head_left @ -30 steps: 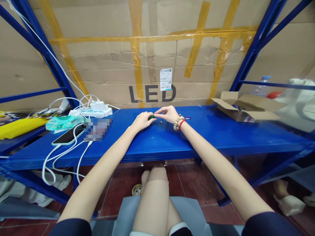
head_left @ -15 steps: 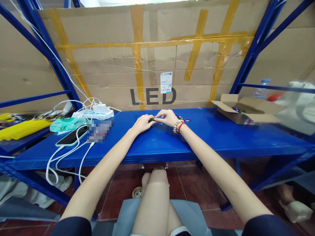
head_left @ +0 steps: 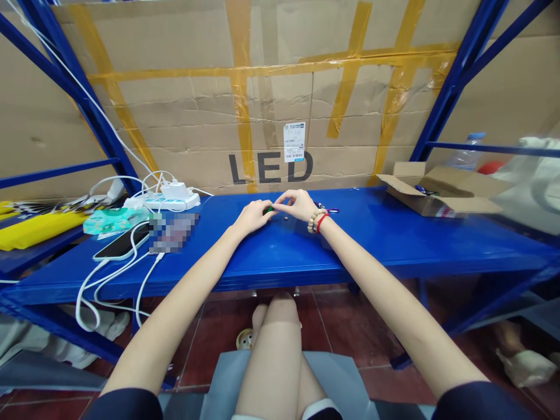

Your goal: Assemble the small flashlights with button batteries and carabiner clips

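Note:
My left hand (head_left: 254,218) is closed on a small green object (head_left: 269,209) whose kind I cannot make out, just above the blue tabletop. My right hand (head_left: 296,205) meets it from the other side, thumb and index finger pinched at the green object's edge. Whatever lies between those right fingertips is too small to name. A tiny dark bead-like piece (head_left: 286,219) rests on the table below the right hand. Partly hidden behind the right wrist is a purple cord-like item (head_left: 332,210). A beaded bracelet and a red band circle that wrist.
On the blue table (head_left: 394,239), an open cardboard box (head_left: 459,205) sits at right. At left are a phone (head_left: 125,242) with white cables, a power strip (head_left: 175,201) and a teal packet (head_left: 114,220). A large cardboard sheet (head_left: 192,128) closes off the back.
Both hands hold nearly the same place, with the right fingers slightly more arched at the green object. The whole view has shifted a little.

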Motion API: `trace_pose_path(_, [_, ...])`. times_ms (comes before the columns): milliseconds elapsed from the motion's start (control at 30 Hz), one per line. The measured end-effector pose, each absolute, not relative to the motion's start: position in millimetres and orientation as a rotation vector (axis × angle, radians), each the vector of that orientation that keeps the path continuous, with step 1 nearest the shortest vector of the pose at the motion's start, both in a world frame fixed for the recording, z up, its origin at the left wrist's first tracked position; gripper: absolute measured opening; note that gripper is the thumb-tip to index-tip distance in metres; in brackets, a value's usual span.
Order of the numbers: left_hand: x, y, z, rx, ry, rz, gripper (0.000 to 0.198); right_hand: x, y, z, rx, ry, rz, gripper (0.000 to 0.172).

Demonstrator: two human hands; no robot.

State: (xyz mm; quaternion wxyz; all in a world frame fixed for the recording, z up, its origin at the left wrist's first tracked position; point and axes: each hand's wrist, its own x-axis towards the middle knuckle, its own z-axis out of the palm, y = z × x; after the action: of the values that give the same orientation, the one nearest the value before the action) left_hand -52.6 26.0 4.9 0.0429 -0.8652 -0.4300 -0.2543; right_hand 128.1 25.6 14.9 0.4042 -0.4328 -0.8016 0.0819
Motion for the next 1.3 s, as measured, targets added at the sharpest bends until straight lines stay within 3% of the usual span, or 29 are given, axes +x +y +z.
trace_pose_path(400, [-55.7, 36.8, 0.1, -2.824, -1.061, -1.146, 0.006, 136.9, 14.2, 20.5, -1.753, -2.178, 0.087, 0.029])
trace_pose_path(600, [-52.1, 34.4, -0.2, -2.852, -1.151, -1.186, 0.011, 136.4, 13.9, 21.9, -1.777, -2.191, 0.122, 0.023])
trace_pose_path(900, [-51.9, 31.5, 1.4, -2.791, -1.209, -1.185, 0.027, 139.4, 29.6, 8.7, -1.718, -2.252, 0.253, 0.035])
trace_pose_path(1067, [-52.6, 29.5, 2.3, -2.748, -1.238, -1.159, 0.031, 138.6, 34.1, 6.1, -1.682, -2.26, 0.31, 0.032])
trace_pose_path(1300, [-53.6, 30.7, 0.5, -2.739, -1.243, -1.11, 0.033, 137.2, 25.1, 12.2, -1.699, -2.22, 0.174, 0.027])
